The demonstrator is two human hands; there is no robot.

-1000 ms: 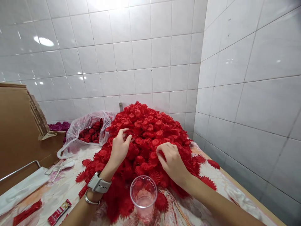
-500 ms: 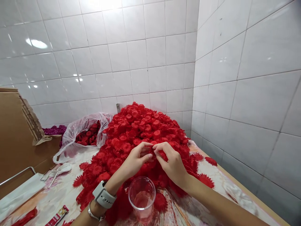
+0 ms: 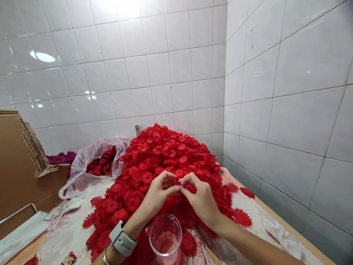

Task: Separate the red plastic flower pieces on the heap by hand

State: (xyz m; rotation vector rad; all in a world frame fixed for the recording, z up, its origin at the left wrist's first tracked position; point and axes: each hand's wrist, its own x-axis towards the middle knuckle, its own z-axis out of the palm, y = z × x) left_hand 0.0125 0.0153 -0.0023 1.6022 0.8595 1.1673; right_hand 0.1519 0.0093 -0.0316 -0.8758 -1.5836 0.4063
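A small red fringed flower point(image 3: 175, 181) is pinched between the fingertips of my left hand point(image 3: 157, 191), partly hidden by them. My right hand point(image 3: 202, 197) meets it there, thumb and forefinger pressed together on the flower's right edge. Both hands are in front of a tall heap of similar red fringed flowers point(image 3: 165, 147). Just below my hands stands a clear plastic cup point(image 3: 165, 235) with some pale pinkish liquid in it. A single red flower point(image 3: 188, 244) lies to the cup's right, beside several thin sticks point(image 3: 206, 246).
To the left, a clear plastic bag point(image 3: 79, 173) holds darker red flowers, with purple pieces point(image 3: 62, 158) behind it. A cardboard box point(image 3: 16, 154) stands at the far left. A small wrapper point(image 3: 68, 258) lies at the front. Tiled walls point(image 3: 154, 73) border the table.
My left hand has come down and right from the heap to meet my right hand, and the two now hold a flower together. The view has shifted slightly.
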